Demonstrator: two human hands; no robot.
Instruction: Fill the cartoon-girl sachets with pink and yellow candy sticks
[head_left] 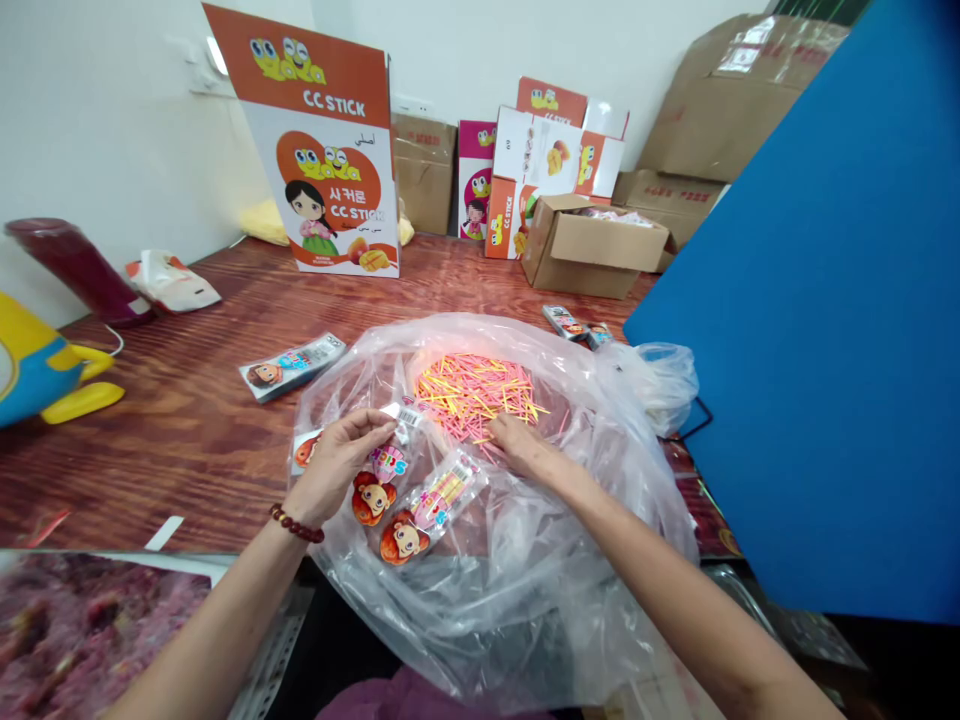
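My left hand [346,455] pinches the top of a clear printed packet [375,490] with a cartoon face, closed on its edge near the barcode. A second clear packet [431,510], with yellow sticks showing inside, lies to the right of it on the plastic. Behind them is a heap of thin pink and yellow sticks [480,390] inside a large clear plastic bag [600,500] spread open. My right hand [517,445] reaches into the near edge of the heap, its fingers curled down and closed on sticks; the fingertips are partly hidden.
A stack of flat packets [292,365] lies left of the bag; smaller stacks [566,322] lie behind it. A tall CC Stick box [337,170] and an open carton [600,245] stand at the back. A blue panel [840,350] bounds the right side. A yellow-blue toy [45,360] sits far left.
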